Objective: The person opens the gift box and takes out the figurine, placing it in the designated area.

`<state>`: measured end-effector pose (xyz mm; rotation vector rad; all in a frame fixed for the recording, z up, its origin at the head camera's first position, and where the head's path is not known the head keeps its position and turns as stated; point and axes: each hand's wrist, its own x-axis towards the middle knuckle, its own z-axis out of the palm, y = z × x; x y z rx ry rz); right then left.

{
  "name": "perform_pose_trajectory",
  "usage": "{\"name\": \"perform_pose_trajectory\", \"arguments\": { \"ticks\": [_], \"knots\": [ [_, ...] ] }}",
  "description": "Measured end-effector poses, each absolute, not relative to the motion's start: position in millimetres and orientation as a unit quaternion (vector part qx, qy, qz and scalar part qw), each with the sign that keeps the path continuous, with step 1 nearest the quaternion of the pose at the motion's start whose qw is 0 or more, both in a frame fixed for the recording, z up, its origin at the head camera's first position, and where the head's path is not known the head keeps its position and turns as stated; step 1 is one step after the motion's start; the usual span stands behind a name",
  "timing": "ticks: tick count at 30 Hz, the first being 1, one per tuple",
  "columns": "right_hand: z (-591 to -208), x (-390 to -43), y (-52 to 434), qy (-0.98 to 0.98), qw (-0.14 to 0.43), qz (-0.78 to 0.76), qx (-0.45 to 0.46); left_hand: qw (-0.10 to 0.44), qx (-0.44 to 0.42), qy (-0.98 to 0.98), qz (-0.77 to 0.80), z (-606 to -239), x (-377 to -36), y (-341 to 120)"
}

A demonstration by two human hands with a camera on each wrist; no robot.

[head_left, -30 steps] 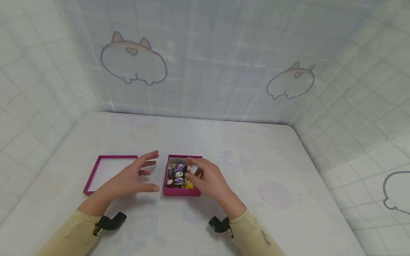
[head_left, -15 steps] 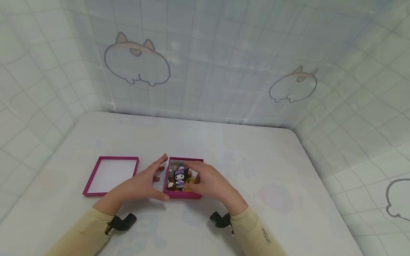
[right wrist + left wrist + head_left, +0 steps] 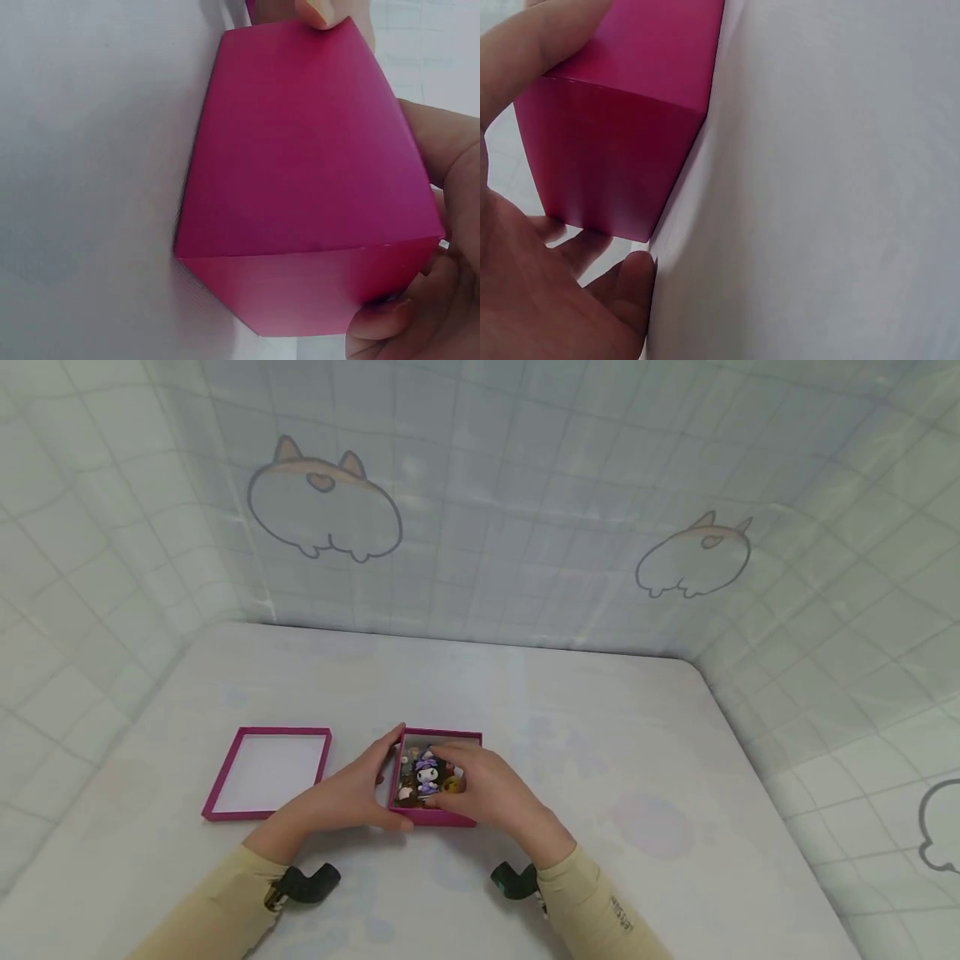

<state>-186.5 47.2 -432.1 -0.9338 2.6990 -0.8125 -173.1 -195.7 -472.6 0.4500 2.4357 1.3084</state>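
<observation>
Both hands close on the box (image 3: 435,777) from either side — the left hand (image 3: 347,793) has its fingers along the left wall and its thumb hooked at the near corner, while the right hand (image 3: 483,789) curls round the right wall, fingertips over the rim. The box sits on the surface (image 3: 600,735), open, near its middle, packed with small toys (image 3: 426,774). The grip is only on thin card walls: too hard a squeeze could bow them in and pop a toy out. A tilt on lifting could spill the loose pieces, since nothing covers them. The lid (image 3: 267,772) lies well apart to the left, upturned — a sideways sweep of the left arm could knock it.
</observation>
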Motion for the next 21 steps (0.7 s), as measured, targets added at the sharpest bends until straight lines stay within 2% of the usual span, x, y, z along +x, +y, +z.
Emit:
{"name": "perform_pose_trajectory", "arguments": {
  "ticks": [12,21],
  "knots": [
    [-437.9,-185.8,46.2,0.909,0.085,-0.255,-0.319,0.177,0.137,0.850,0.477,-479.0,-168.6,-193.3],
    [-439.7,-187.9,47.3,0.918,0.061,-0.220,-0.323,0.168,0.130,0.857,0.469,-476.9,-168.6,-192.9]
  ]
}}
